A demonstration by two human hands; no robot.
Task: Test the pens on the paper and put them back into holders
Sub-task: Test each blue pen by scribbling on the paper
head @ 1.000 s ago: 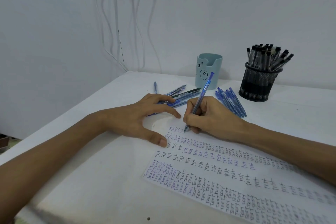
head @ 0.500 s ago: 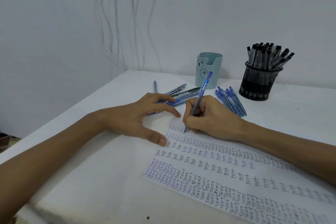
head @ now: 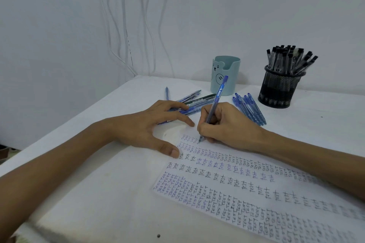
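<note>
**White table, pen tip on the sheet**

White table point(head: 98, 193) against a white wall carries the whole scene. A blue pen point(head: 216, 102) stands tilted in the right hand point(head: 229, 124), whose fingers and thumb curl round its lower barrel, and its tip touches the paper point(head: 227, 189) at the sheet's far left corner. Rows of the handwritten word "test" cover the sheet. The left hand point(head: 142, 126) lies flat with spread fingers and grips nothing, its thumb at the paper's left edge. Just behind its fingers lies a loose heap of pens point(head: 194, 99). A neat row of blue pens point(head: 249, 109) lies behind the right hand. Farther back stand a pale blue holder point(head: 226, 75) with a bear face and a black mesh holder point(head: 279, 89) full of black pens point(head: 286, 59). White cables point(head: 122, 25) hang down the wall.
</note>
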